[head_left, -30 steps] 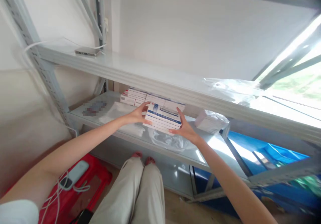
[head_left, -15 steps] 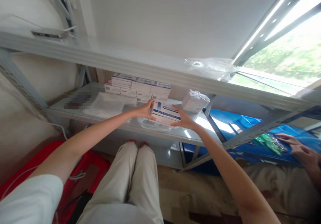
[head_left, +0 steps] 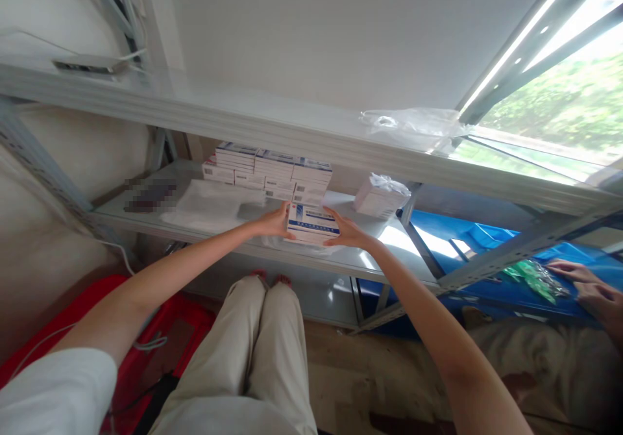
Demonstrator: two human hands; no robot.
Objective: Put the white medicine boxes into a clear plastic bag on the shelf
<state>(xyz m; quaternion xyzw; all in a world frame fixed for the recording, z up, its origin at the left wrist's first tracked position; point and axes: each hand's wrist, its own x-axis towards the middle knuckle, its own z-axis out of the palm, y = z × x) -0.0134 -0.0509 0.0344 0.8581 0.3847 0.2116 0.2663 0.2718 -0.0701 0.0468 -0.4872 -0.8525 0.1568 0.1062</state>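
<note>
Fingers of the left hand (head_left: 276, 221) clamp one end, and here's the white-and-blue carton stack (head_left: 313, 224), long axis running hand to hand, just in front of the stacked carton row (head_left: 272, 172) on the lower shelf (head_left: 146, 226)! Right hand (head_left: 348, 229) grips the opposite end, neither hand nearer.

Grey metal rack. Upper shelf (head_left: 272, 113): flat grey device (head_left: 90, 65) at left end with a white cable (head_left: 134, 54), crumpled clear bag (head_left: 413, 126) toward right. Shelf below (head_left: 350, 267): white boxes (head_left: 277, 172) stacked side by side at the back, clear plastic sheet (head_left: 209, 202) flat in front and left of them, dark item (head_left: 150, 196) further left, pixelated, can't ID. Plastic-wrapped pack (head_left: 381, 196) sits right of the stacks, apart from them. More clear plastic near the front edge, mostly hidden. Lower shelf (head_left: 331, 300): shiny, partly hidden.
</note>
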